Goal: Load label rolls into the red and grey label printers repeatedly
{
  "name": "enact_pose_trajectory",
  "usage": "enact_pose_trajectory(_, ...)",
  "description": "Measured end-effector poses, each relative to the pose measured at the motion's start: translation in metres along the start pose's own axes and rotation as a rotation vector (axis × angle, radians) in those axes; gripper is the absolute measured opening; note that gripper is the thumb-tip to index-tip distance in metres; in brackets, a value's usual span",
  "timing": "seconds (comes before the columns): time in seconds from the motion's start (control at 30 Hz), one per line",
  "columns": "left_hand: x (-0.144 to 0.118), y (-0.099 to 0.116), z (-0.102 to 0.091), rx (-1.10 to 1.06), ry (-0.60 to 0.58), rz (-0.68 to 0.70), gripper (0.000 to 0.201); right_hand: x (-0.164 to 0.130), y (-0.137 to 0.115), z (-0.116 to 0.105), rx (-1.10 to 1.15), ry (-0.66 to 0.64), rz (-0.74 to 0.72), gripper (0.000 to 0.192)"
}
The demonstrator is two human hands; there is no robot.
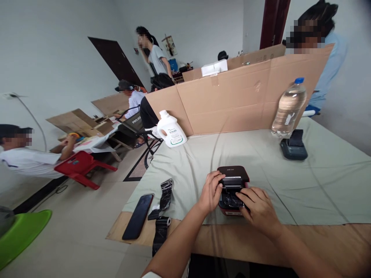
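Fingers of the left hand [210, 192] curl against the side of a small red printer [233, 181], lid raised; right hand [255, 206] fingertips press into its open bay, hiding what lies inside. Whether either hand grips anything is unclear. One dark film strip [164, 204] and one phone [138, 216] lie left of the fingers. Beyond them stand one white jug [171, 130], one water bottle [288, 108], and a second, darker printer [293, 146] before the cardboard wall [232, 100].
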State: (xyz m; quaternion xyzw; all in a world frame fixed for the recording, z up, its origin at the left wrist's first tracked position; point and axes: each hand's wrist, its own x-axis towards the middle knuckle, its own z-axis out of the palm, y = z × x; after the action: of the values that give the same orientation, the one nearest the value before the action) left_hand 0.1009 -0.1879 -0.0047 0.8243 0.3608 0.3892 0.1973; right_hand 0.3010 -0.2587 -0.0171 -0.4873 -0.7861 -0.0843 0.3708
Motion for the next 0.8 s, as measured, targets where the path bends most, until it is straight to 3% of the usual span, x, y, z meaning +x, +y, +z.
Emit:
enact_pose_trajectory(0.43, -0.023, -0.001, 0.002, 0.029, -0.051, 0.072, 0.036, 0.004, -0.005, -0.005, 0.082, -0.026, -0.025, 0.016)
enact_pose_trajectory(0.5, -0.026, -0.002, 0.003, 0.025, -0.043, 0.074, 0.038, 0.001, -0.003, 0.0, 0.056, -0.009, -0.03, 0.025)
enact_pose_trajectory(0.63, -0.03, -0.002, 0.01, 0.01, 0.007, 0.11, 0.045, -0.007, 0.003, 0.017, 0.039, 0.007, -0.04, 0.062)
enact_pose_trajectory(0.8, -0.034, -0.003, 0.023, 0.056, 0.125, 0.122, 0.044, -0.007, 0.005, 0.026, 0.004, 0.084, -0.005, 0.068)
